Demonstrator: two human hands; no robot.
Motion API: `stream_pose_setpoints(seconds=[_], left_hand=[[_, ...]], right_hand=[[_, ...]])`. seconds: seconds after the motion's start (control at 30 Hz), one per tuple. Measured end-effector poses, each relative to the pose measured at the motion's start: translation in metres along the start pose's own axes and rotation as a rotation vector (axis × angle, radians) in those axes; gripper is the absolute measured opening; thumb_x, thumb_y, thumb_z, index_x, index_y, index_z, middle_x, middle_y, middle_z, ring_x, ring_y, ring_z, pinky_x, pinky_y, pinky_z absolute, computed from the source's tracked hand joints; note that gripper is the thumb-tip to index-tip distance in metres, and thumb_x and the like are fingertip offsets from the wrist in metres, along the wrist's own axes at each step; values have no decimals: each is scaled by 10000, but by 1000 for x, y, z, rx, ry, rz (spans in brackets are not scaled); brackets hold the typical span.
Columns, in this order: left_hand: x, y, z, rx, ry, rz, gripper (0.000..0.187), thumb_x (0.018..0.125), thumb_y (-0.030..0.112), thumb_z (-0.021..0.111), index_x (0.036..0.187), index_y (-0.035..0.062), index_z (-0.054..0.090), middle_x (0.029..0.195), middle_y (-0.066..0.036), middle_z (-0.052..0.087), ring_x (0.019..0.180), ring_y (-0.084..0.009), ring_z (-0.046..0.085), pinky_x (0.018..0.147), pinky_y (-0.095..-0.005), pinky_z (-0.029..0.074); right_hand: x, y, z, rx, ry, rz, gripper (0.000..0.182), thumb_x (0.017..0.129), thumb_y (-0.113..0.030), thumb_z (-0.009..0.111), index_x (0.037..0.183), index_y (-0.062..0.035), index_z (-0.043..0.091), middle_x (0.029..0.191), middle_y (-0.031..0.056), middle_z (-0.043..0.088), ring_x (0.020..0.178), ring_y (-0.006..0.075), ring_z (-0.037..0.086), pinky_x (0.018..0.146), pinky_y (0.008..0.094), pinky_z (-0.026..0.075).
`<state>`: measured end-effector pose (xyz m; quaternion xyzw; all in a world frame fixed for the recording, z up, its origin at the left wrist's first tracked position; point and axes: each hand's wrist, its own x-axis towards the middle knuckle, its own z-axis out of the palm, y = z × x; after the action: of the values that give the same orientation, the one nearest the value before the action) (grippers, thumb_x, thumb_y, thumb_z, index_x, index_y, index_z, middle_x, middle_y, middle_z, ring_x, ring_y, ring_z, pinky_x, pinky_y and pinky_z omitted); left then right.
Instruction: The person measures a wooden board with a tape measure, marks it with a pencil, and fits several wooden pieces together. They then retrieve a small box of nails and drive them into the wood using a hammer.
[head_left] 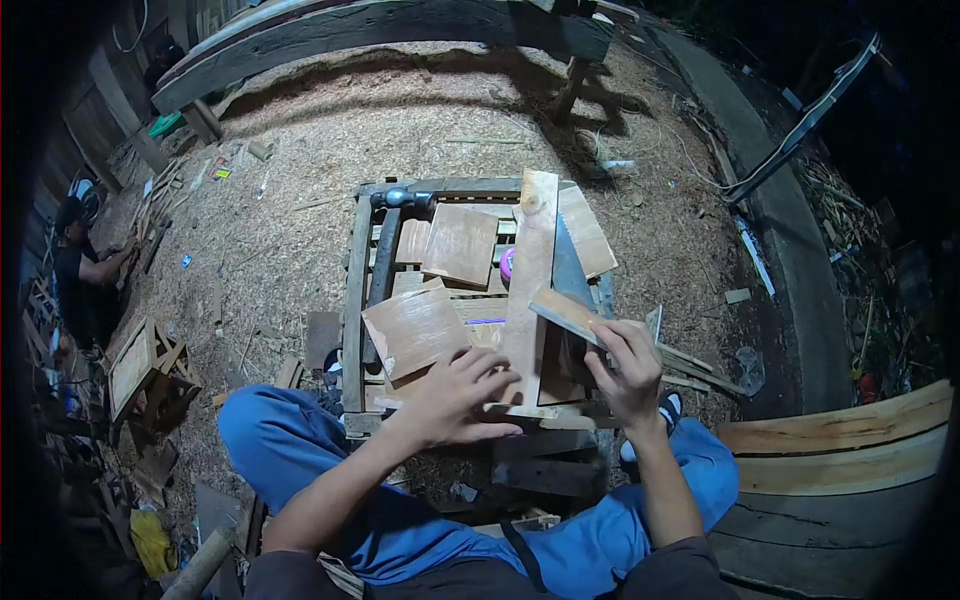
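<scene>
My right hand [628,372] pinches a short flat strip of wood [565,311] with a greyish edge, held across a long pale board [532,270]. My left hand [462,395] is open, fingers spread, low over the near end of the bench beside that board. Just beyond its fingers lies a square wooden panel [415,330]; another square panel [460,244] rests farther back. A saw blade [571,262] with a toothed edge runs along the board's right side, its lower part hidden. On the left of the slatted bench [355,270] lies a hammer [385,255].
A purple round object [507,265] sits beside the board. A heavy timber beam [390,40] crosses the far side. Shavings cover the ground [300,190]. Long planks [840,440] lie at right. A person [85,260] sits at far left near a wooden frame [133,370].
</scene>
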<state>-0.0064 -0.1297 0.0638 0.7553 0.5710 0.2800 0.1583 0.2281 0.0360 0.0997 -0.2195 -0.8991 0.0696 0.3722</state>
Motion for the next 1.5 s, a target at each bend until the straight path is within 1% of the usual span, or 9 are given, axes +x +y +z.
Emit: stream_pose_setpoints(seconds=[0.17, 0.33, 0.47, 0.57, 0.8, 1.1, 1.2, 1.4, 1.5], left_hand=[[17, 10, 14, 282, -125, 214, 502, 804, 312, 807, 1260, 122, 718, 1428, -135, 593, 1402, -316, 480, 1165, -510, 367], [28, 11, 24, 311, -229, 206, 386, 857, 202, 709, 1238, 137, 704, 1483, -77, 573, 1450, -290, 458, 1177, -494, 375], [26, 9, 0, 211, -151, 190, 405, 822, 149, 712, 1216, 73, 650, 1442, -70, 596, 1452, -300, 472, 1155, -467, 403], [16, 3, -6, 137, 126, 142, 388, 837, 97, 748, 1205, 84, 626, 1322, -88, 663, 1322, -308, 612, 1020, -446, 515], [10, 6, -15, 117, 288, 51, 353, 824, 41, 766, 1153, 72, 639, 1212, -65, 723, 1248, -302, 676, 987, -426, 536], [13, -1, -26, -29, 413, 61, 344, 855, -93, 716, 1166, 25, 630, 1219, -160, 717, 1166, -321, 718, 879, -384, 591], [14, 1, -25, -131, 443, -18, 357, 850, -10, 758, 1178, 38, 623, 1237, -126, 704, 1108, -346, 719, 876, -418, 579], [27, 9, -26, -130, 540, -18, 384, 874, -127, 715, 1206, 19, 588, 1241, -168, 688, 931, -276, 724, 791, -347, 578], [31, 6, -15, -330, 603, -114, 429, 894, -153, 670, 1257, 45, 555, 1187, -191, 653, 1024, -288, 705, 770, -343, 590]], right_hand=[[-2, 0, -3, -1, 2, 61, 375, 730, -13, 815, 1096, -14, 734, 1078, 126, 718, 999, 339, 691, 846, 432, 568], [1, 0, -14, 3, 21, 88, 362, 746, -16, 807, 1099, -12, 730, 1067, 129, 716, 995, 340, 689, 854, 431, 565], [5, -2, -31, 22, 78, 146, 354, 761, 5, 785, 1110, -10, 731, 1058, 138, 714, 993, 349, 685, 863, 429, 563], [5, -1, -39, 46, 141, 197, 341, 787, 23, 767, 1124, -10, 730, 1079, 144, 714, 1003, 331, 694, 861, 418, 564], [9, -2, -42, 159, 361, 297, 309, 845, 20, 733, 1153, 14, 710, 1122, 158, 711, 1026, 311, 700, 868, 405, 566], [10, 2, -35, 115, 454, 237, 279, 952, -87, 717, 1204, 23, 670, 1145, 166, 686, 1035, 305, 676, 893, 413, 551], [4, -2, -33, 118, 455, 260, 319, 1004, -220, 723, 1209, 16, 663, 1172, 159, 656, 1086, 299, 650, 954, 433, 524], [-4, -12, -24, 189, 520, 263, 323, 959, -66, 726, 1252, 27, 627, 1158, 196, 681, 1049, 331, 678, 905, 442, 549], [-5, -7, -24, 75, 539, 108, 431, 954, -4, 716, 1353, 7, 553, 1157, 193, 649, 1031, 321, 669, 894, 417, 551]])
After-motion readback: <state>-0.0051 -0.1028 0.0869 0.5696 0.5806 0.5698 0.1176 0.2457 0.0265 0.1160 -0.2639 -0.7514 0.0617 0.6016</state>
